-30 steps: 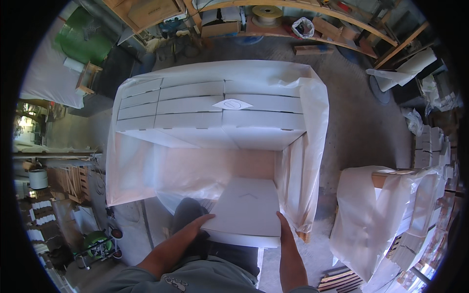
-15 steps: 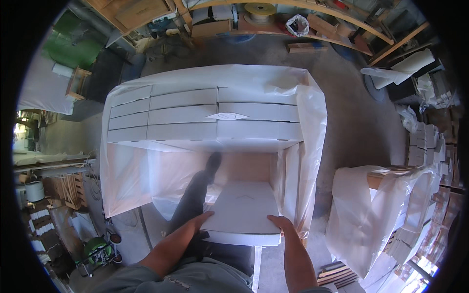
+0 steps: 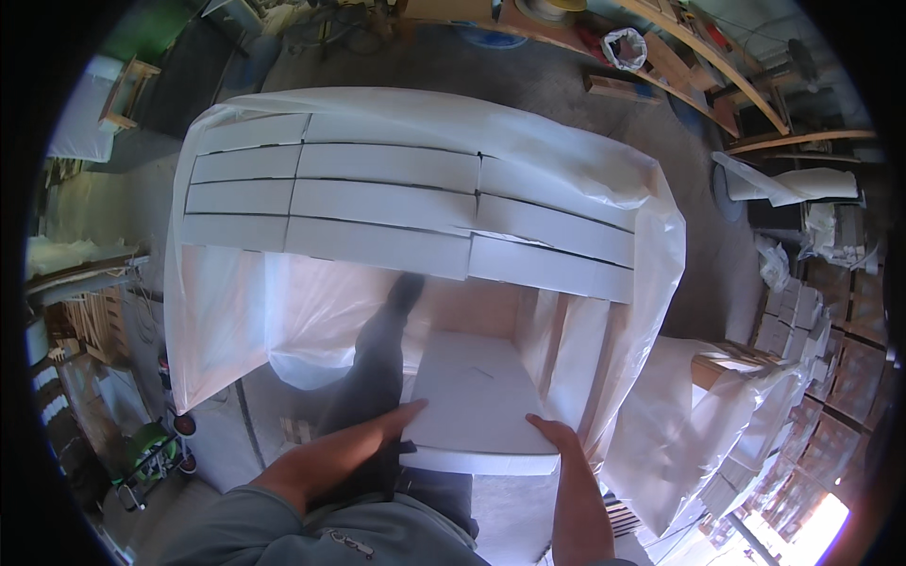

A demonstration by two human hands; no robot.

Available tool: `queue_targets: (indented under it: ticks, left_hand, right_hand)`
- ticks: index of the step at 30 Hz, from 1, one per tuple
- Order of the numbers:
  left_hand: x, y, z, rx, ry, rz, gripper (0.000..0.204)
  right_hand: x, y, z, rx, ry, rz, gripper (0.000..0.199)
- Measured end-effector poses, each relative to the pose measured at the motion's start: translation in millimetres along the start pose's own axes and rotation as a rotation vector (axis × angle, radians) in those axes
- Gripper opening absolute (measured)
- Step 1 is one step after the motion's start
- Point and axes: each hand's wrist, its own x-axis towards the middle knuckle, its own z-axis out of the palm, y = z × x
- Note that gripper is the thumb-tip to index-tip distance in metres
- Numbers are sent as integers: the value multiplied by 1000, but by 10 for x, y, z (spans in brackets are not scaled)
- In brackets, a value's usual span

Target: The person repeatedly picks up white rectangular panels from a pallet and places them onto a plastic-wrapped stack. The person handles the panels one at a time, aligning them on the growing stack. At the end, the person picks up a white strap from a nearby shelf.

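A flat white cardboard box [image 3: 477,391] lies level in front of my body. My left hand [image 3: 412,415] is closed on its left edge and my right hand [image 3: 552,431] on its right edge; the fingers underneath are hidden. Beyond it stands a large crate lined with translucent plastic film [image 3: 661,226]. Rows of similar white boxes [image 3: 382,203] are stacked along the crate's far side. My leg [image 3: 377,349] reaches into the open near part of the crate, left of the held box.
To the right stands a plastic-draped stack [image 3: 651,434], with more white boxes [image 3: 793,316] behind it. A green-wheeled cart [image 3: 151,453] is at the lower left. Along the far side runs a wooden shelf [image 3: 698,94] holding a lined bin [image 3: 625,49] and a spool [image 3: 550,9].
My view has turned, so the crate looks tilted and its far stack appears larger. The box stays between my hands and has shifted slightly toward the crate.
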Motion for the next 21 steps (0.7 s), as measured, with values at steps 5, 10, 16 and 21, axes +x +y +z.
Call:
queue_targets:
  ticks: [5, 10, 16, 21]
  left_hand:
    - [87, 158, -46, -89, 47, -38, 47]
    - [32, 367, 15, -86, 61, 30, 46]
    - [81, 763, 47, -142, -34, 118, 51]
    - [119, 1073, 137, -172, -15, 152, 50]
  right_hand:
    - [45, -253, -208, -94, 9, 23, 81]
    - [-76, -366, -318, -65, 81, 48, 83]
    - [-406, -744, -592, -4, 153, 82, 85]
    - [-401, -1044, -758, -15, 161, 64, 81]
